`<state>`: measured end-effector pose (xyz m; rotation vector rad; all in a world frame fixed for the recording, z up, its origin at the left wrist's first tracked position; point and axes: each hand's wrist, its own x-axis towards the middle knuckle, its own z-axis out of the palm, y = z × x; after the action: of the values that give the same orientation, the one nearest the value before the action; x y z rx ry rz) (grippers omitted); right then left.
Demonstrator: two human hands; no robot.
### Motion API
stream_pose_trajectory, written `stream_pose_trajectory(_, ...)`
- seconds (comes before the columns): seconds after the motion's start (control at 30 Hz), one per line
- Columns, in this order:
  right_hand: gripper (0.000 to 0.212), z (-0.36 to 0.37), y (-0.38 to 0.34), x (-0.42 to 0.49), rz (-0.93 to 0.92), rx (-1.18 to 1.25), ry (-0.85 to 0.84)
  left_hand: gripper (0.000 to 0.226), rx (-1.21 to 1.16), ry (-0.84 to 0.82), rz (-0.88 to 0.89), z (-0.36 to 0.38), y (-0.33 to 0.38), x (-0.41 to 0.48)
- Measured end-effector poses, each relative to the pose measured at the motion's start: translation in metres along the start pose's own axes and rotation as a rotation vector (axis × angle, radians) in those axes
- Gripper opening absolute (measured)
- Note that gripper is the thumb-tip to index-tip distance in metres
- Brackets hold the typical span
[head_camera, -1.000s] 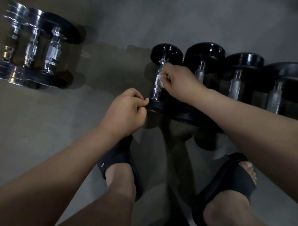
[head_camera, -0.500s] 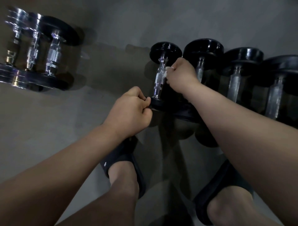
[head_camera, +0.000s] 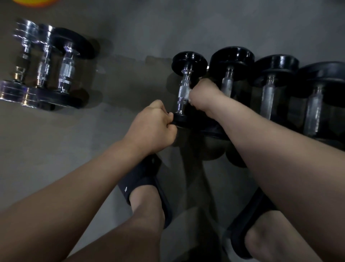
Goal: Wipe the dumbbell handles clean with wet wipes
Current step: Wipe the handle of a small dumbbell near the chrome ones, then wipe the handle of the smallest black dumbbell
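Head: right hand (head_camera: 203,97) around dumbbell (head_camera: 183,89)

Head view: the wide-angle camera is looking steeply down, from close above, at the floor (head_camera: 84,142), dumbbell row (head_camera: 268,93) and wearer's feet (head_camera: 144,203).

Floor (head_camera: 46,149): grey, smooth, concrete-like, faintly mottled. Lighting: dim throughout. Orange-and-yellow object (head_camera: 34,2): cut off by the top edge, type undetermined. A dark shadow band crosses the floor below and right of that object. The floor is paler farther below it.
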<state>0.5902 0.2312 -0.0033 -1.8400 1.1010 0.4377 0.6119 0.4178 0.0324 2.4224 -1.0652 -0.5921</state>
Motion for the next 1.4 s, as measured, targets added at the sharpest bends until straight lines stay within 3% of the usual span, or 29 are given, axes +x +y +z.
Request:
stream_pose_trajectory(0.1,0.004,-0.007,-0.006,-0.015,-0.028,-0.216,-0.055,0.031,-0.004,-0.020,-0.014,-0.001,-0.003,0.000)
stream_pose_trajectory(0.17,0.011,-0.016,-0.008,-0.025,-0.009,-0.236,-0.089,0.024,-0.027,-0.081,-0.032,-0.005,0.000,0.001)
stream_pose_trajectory(0.33,0.005,-0.049,-0.020,-0.066,-0.018,0.385,-0.148,0.028,0.003,-0.311,-0.044,-0.049,0.020,0.012)
stream_pose_trajectory(0.43,0.011,-0.078,-0.043,-0.088,-0.052,0.542,-0.219,0.014,-0.066,-0.144,-0.114,-0.091,0.034,0.032)
stream_pose_trajectory(0.53,0.013,-0.114,-0.081,-0.112,-0.132,0.603,-0.242,0.010,-0.394,-0.006,-0.171,-0.137,0.062,0.049)
stream_pose_trajectory(0.6,0.014,-0.141,-0.111,-0.136,-0.201,0.591,-0.230,0.010,-0.594,0.042,-0.156,-0.172,0.090,0.052)
stream_pose_trajectory(0.7,0.010,-0.185,-0.149,-0.179,-0.313,0.525,-0.224,0.026,-0.685,0.090,-0.101,-0.225,0.134,0.051)
stream_pose_trajectory(0.77,0.006,-0.210,-0.165,-0.206,-0.378,0.485,-0.219,0.033,-0.701,0.075,-0.077,-0.255,0.159,0.045)
stream_pose_trajectory(0.93,0.008,-0.248,-0.174,-0.251,-0.478,0.370,-0.203,0.020,-0.541,0.010,-0.017,-0.306,0.206,0.021)
stream_pose_trajectory(1.07,0.004,-0.258,-0.157,-0.259,-0.478,0.264,-0.156,0.009,-0.364,-0.008,-0.016,-0.311,0.213,-0.002)
stream_pose_trajectory(1.17,0.007,-0.255,-0.150,-0.264,-0.495,0.121,-0.155,0.016,-0.320,0.045,-0.075,-0.300,0.212,-0.017)
stream_pose_trajectory(1.3,0.017,-0.236,-0.139,-0.274,-0.617,-0.010,-0.161,0.019,-0.437,-0.021,-0.202,-0.296,0.214,-0.031)
stream_pose_trajectory(1.4,0.024,-0.223,-0.138,-0.283,-0.753,0.025,-0.159,0.019,-0.597,-0.021,-0.234,-0.292,0.215,-0.036)
